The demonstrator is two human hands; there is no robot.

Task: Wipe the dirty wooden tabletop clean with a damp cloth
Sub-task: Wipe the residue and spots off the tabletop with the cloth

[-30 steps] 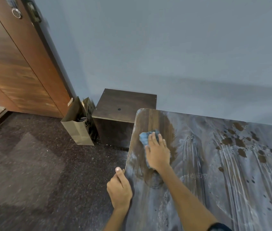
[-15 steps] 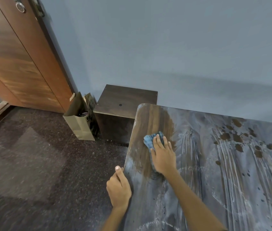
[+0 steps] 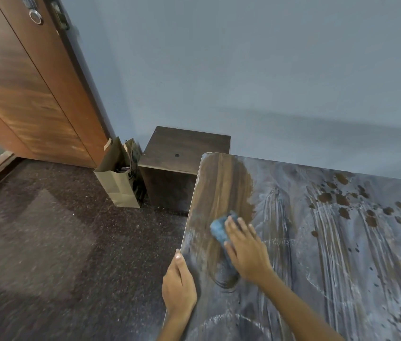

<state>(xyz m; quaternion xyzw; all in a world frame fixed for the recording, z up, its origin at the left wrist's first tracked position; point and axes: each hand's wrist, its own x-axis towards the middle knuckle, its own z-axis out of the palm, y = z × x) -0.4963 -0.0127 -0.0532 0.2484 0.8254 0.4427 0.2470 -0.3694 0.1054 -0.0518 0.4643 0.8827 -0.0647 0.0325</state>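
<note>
The wooden tabletop (image 3: 329,254) fills the lower right, smeared with whitish streaks and brown splotches (image 3: 342,200) toward the far right. A strip of clean dark wood grain (image 3: 221,188) shows along its left end. My right hand (image 3: 246,249) presses flat on a blue cloth (image 3: 219,228) at the near end of that clean strip; most of the cloth is hidden under the palm. My left hand (image 3: 178,286) grips the table's left edge, thumb on top.
A dark wooden box (image 3: 184,153) stands on the floor by the table's far left corner. A brown paper bag (image 3: 118,183) leans next to it. A wooden door (image 3: 29,94) is at the left, a blue wall behind. Dark speckled floor lies left.
My right hand has pulled the cloth toward me along the table's left end, and the clean wood strip has lengthened. My left hand has stayed on the edge.
</note>
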